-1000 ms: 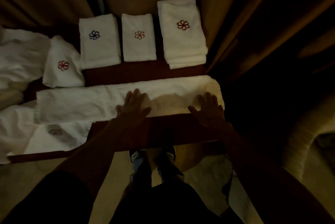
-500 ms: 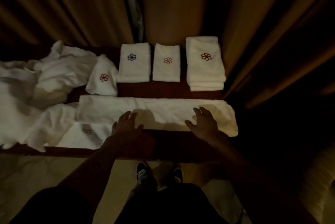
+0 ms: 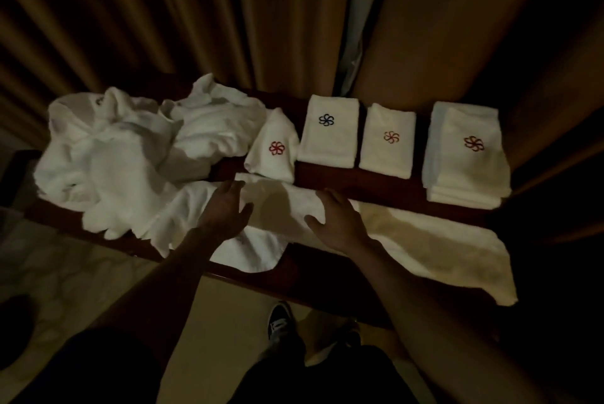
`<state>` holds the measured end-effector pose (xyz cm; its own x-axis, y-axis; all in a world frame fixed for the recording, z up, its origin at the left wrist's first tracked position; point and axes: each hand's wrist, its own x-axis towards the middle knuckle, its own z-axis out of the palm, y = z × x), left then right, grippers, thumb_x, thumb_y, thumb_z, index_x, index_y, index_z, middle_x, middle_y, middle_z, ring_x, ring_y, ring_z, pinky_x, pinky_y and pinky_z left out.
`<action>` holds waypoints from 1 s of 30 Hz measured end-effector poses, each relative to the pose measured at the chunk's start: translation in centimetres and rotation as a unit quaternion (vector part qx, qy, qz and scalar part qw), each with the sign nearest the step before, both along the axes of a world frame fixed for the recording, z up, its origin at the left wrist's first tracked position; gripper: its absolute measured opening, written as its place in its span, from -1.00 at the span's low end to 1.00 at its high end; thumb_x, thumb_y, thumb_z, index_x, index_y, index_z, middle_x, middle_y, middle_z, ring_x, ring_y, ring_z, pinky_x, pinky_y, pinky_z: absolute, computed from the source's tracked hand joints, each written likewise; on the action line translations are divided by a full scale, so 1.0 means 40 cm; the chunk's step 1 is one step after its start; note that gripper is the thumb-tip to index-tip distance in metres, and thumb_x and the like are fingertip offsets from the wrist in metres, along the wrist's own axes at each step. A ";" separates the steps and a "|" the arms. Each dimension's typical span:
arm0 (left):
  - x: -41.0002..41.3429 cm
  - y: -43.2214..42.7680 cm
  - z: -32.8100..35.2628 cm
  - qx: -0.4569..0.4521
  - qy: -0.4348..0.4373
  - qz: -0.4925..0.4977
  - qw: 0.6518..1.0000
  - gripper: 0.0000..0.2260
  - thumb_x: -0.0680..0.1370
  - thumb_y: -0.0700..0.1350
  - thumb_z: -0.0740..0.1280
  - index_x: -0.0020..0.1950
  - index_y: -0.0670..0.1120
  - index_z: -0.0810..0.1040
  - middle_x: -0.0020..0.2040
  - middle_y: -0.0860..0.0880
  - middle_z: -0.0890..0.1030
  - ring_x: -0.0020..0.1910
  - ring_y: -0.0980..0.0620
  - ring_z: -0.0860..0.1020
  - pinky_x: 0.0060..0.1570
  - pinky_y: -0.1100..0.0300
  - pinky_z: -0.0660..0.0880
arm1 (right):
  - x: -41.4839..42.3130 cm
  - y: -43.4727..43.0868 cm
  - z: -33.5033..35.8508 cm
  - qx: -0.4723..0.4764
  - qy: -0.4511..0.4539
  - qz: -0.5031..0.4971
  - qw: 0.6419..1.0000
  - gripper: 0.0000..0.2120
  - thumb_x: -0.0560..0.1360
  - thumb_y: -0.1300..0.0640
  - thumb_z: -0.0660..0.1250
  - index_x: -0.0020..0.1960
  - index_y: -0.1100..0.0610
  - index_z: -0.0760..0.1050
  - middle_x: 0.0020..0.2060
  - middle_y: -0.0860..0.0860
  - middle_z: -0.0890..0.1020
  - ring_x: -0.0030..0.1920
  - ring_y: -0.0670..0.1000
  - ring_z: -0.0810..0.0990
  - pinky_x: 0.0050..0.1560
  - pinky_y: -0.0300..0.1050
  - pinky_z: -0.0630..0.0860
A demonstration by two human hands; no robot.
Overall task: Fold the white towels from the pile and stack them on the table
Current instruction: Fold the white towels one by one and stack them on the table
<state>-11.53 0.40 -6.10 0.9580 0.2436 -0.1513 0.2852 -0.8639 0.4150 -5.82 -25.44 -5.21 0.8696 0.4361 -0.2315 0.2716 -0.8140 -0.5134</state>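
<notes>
**Both palms flat on a long towel, in dim light**

Nearest, dark clothing hides the legs, and only one black-and-white sneaker [image 3: 280, 322] reads clearly. The left hand [image 3: 225, 207] and right hand [image 3: 340, 224] lie flat with fingers spread on the long white terry towel folded into a strip [image 3: 425, 237], gripping nothing. The strip runs along the near side of the dark reddish wooden table [image 3: 346, 189], and its right end droops over the edge. Its left end merges with the crumpled pile of white towels [image 3: 114, 155], so the boundary is unclear. Behind it sit three folded white towels, one with a red flower [image 3: 274, 148], one with a blue flower [image 3: 328, 132] and one with an orange flower [image 3: 389, 142]. Beside them is the stack of folded white towels [image 3: 467, 148], its layers too dim to count. The brown pleated curtains [image 3: 196, 11] fade to black at the right.
</notes>
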 end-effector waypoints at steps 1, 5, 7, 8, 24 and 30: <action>0.010 0.026 -0.002 -0.006 -0.008 -0.003 1.000 -0.49 0.55 0.00 0.36 0.39 -0.29 0.44 0.33 -0.29 0.50 0.34 -0.29 0.45 0.29 -0.12 0.42 | -0.001 0.037 -0.002 -0.001 0.007 0.006 1.000 -0.35 0.57 -0.15 0.30 0.57 0.05 0.22 0.57 0.03 0.21 0.56 0.05 0.17 0.46 0.05 0.28; 0.052 0.106 -0.034 -0.055 -0.006 -0.024 0.998 -0.47 0.47 0.06 0.29 0.30 -0.29 0.51 0.18 -0.26 0.59 0.14 -0.27 0.57 0.11 -0.07 0.54 | -0.001 0.162 -0.025 -0.017 0.019 0.036 0.999 -0.37 0.57 -0.11 0.30 0.57 0.06 0.22 0.54 0.04 0.26 0.53 0.08 0.21 0.44 0.08 0.30; 0.075 0.126 -0.044 -0.078 0.003 -0.030 0.997 -0.48 0.45 0.04 0.31 0.32 -0.24 0.50 0.20 -0.23 0.58 0.14 -0.24 0.56 0.09 -0.05 0.54 | -0.004 0.213 -0.042 -0.023 0.009 0.042 0.999 -0.40 0.57 -0.08 0.32 0.53 0.08 0.28 0.48 0.04 0.34 0.48 0.11 0.30 0.38 0.10 0.38; 0.086 0.133 -0.052 -0.090 0.010 -0.028 0.996 -0.47 0.45 0.05 0.31 0.32 -0.24 0.49 0.21 -0.22 0.57 0.15 -0.24 0.55 0.10 -0.03 0.52 | -0.006 0.236 -0.053 -0.023 0.010 0.044 0.999 -0.43 0.56 -0.07 0.33 0.50 0.09 0.32 0.44 0.05 0.39 0.43 0.12 0.34 0.33 0.11 0.42; 0.212 0.197 -0.150 -0.209 0.137 0.102 0.963 -0.46 0.50 -0.07 0.48 0.43 -0.13 0.42 0.37 -0.16 0.45 0.35 -0.18 0.43 0.34 -0.03 0.41 | -0.058 0.404 -0.167 -0.085 -0.059 0.093 0.990 -0.51 0.28 -0.08 0.57 0.07 0.18 0.55 -0.03 0.12 0.59 -0.05 0.24 0.57 -0.28 0.01 0.53; 0.210 0.186 -0.145 -0.274 0.139 0.157 0.939 -0.67 0.51 -0.08 0.47 0.22 -0.17 0.57 0.12 -0.12 0.58 0.15 -0.13 0.55 0.18 0.00 0.52 | -0.069 0.400 -0.192 -0.053 -0.152 0.065 0.985 -0.80 0.36 0.07 0.47 -0.14 0.18 0.57 -0.21 0.10 0.60 -0.23 0.17 0.57 -0.39 -0.11 0.45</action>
<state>-3.13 7.85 -11.91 0.7574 0.3188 -0.5698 0.6526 -0.3975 0.6451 -8.56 -9.44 -12.88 0.8438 0.5363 -0.0195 0.5055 -0.8065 -0.3066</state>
